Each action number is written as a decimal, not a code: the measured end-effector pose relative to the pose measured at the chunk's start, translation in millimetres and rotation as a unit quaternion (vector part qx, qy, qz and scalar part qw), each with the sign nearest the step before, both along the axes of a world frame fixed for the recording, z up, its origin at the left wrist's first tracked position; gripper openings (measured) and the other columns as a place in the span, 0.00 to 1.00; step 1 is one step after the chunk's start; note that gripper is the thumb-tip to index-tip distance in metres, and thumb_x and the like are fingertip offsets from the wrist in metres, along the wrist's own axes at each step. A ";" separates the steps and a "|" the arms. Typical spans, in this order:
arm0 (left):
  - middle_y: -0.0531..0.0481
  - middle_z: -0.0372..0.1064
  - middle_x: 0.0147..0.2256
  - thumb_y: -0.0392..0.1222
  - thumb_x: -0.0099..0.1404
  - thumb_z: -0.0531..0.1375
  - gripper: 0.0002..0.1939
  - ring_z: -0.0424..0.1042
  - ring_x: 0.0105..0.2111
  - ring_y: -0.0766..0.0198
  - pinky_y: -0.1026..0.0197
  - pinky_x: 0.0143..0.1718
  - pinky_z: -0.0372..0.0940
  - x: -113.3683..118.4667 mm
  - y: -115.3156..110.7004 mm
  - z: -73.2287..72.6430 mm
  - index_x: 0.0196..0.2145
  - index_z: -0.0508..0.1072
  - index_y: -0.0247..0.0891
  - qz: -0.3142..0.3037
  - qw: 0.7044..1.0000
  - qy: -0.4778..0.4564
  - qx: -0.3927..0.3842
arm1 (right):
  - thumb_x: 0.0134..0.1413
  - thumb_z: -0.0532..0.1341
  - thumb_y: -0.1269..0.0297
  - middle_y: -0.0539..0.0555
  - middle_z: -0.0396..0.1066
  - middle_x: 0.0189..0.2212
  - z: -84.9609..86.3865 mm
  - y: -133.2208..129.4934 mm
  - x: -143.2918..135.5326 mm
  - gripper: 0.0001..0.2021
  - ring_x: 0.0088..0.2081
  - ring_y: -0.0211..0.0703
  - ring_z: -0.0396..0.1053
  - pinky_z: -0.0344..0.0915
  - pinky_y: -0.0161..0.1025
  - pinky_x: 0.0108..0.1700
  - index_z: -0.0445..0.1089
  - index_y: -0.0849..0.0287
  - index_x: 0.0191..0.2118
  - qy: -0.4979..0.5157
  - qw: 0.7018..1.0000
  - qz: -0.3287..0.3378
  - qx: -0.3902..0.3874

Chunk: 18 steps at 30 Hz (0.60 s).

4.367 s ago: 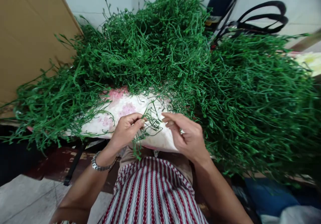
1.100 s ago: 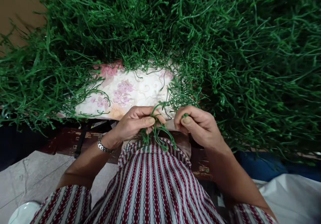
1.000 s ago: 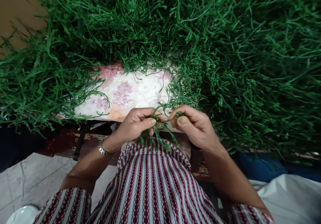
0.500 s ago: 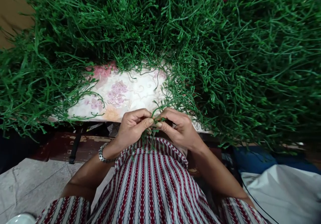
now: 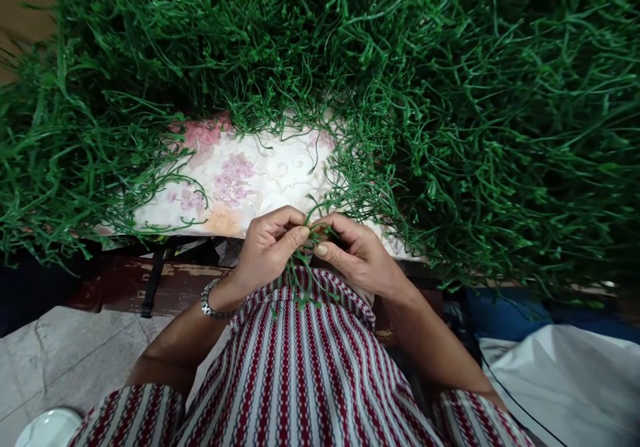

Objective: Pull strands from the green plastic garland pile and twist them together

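My left hand (image 5: 273, 247), with a metal watch on the wrist, pinches a thin green stem (image 5: 300, 280) between thumb and forefinger. Forked ends of the green piece hang below the fingers, in front of the striped clothing. Close by on the right, my right hand (image 5: 357, 253) has its thumb and forefinger around the same green piece, its thumb a little apart from the forefinger. Both hands are above the near edge of a floral cloth (image 5: 270, 173). A large heap of green stems (image 5: 475, 133) surrounds the cloth on the far side and both sides.
A brown wooden edge (image 5: 190, 287) with a black strap (image 5: 153, 283) runs below the cloth. At the bottom left a white dish (image 5: 50, 428) stands on the tiled floor (image 5: 90, 347). White fabric (image 5: 575, 380) and a dark cable lie at the lower right.
My right thumb has moved slightly away from the forefinger. More of the green piece hangs below my left fingers. The view has shifted a little.
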<state>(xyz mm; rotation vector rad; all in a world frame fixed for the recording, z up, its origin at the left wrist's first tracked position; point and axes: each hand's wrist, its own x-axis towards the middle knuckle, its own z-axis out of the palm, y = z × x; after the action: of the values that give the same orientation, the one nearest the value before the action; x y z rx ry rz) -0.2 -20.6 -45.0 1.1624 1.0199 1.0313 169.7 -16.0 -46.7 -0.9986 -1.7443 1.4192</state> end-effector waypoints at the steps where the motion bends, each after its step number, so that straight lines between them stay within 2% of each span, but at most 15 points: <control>1: 0.57 0.56 0.20 0.39 0.59 0.58 0.07 0.53 0.19 0.74 0.70 0.20 0.50 0.5 -0.2 1.1 0.26 0.66 0.34 0.002 1.000 0.023 0.014 | 0.56 0.57 0.61 0.50 0.63 0.27 -0.5 -0.4 0.2 0.08 0.30 0.33 0.60 0.58 0.31 0.32 0.65 0.63 0.34 -0.011 1.000 0.007 0.002; 4: 0.56 0.58 0.21 0.39 0.59 0.58 0.06 0.55 0.20 0.74 0.70 0.21 0.52 0.7 0.3 5.2 0.27 0.67 0.34 -0.020 0.997 0.069 0.036 | 0.56 0.56 0.63 0.47 0.57 0.23 -1.5 -0.6 0.2 0.09 0.25 0.31 0.55 0.54 0.30 0.28 0.63 0.63 0.28 -0.020 0.999 0.018 0.018; 7: 0.55 0.60 0.22 0.38 0.58 0.59 0.05 0.58 0.23 0.73 0.70 0.24 0.54 0.8 1.4 6.0 0.27 0.68 0.34 -0.050 0.996 0.062 0.039 | 0.56 0.57 0.66 0.46 0.54 0.21 -0.4 0.2 -0.6 0.11 0.24 0.30 0.53 0.52 0.29 0.27 0.59 0.62 0.24 0.001 0.999 0.026 0.042; 9: 0.55 0.60 0.22 0.39 0.57 0.60 0.06 0.57 0.22 0.73 0.71 0.23 0.54 2.8 0.7 4.1 0.26 0.67 0.34 -0.047 0.999 0.010 0.016 | 0.55 0.57 0.67 0.46 0.54 0.21 0.4 0.8 -1.8 0.12 0.24 0.30 0.53 0.51 0.30 0.27 0.59 0.62 0.23 0.022 0.997 0.036 0.057; 11: 0.56 0.59 0.21 0.39 0.56 0.61 0.07 0.55 0.20 0.75 0.71 0.20 0.53 7.2 -1.5 2.4 0.25 0.67 0.34 -0.011 0.996 -0.084 -0.027 | 0.56 0.56 0.68 0.47 0.56 0.21 -0.2 1.0 -4.5 0.11 0.25 0.30 0.55 0.52 0.31 0.28 0.61 0.63 0.23 0.048 0.995 0.043 0.074; 14: 0.57 0.58 0.20 0.39 0.53 0.63 0.08 0.53 0.16 0.76 0.72 0.16 0.51 16.0 -5.0 3.7 0.25 0.67 0.35 0.059 0.970 -0.215 -0.092 | 0.56 0.56 0.69 0.49 0.60 0.23 -4.1 -0.3 -11.2 0.09 0.26 0.32 0.58 0.55 0.32 0.30 0.65 0.63 0.26 0.106 0.989 0.028 0.101; 18: 0.56 0.58 0.20 0.38 0.51 0.64 0.08 0.56 0.17 0.75 0.73 0.17 0.54 23.1 -5.9 10.3 0.23 0.67 0.33 0.094 0.950 -0.270 -0.125 | 0.56 0.56 0.66 0.50 0.61 0.22 -10.4 -3.9 -20.1 0.09 0.26 0.34 0.60 0.56 0.33 0.30 0.67 0.62 0.27 0.150 0.981 -0.028 0.119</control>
<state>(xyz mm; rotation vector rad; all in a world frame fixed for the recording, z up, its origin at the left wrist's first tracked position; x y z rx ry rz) 22.9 -26.5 -34.7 0.5338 0.7966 1.2412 149.6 -20.0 -57.1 -0.6642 -1.6029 1.2197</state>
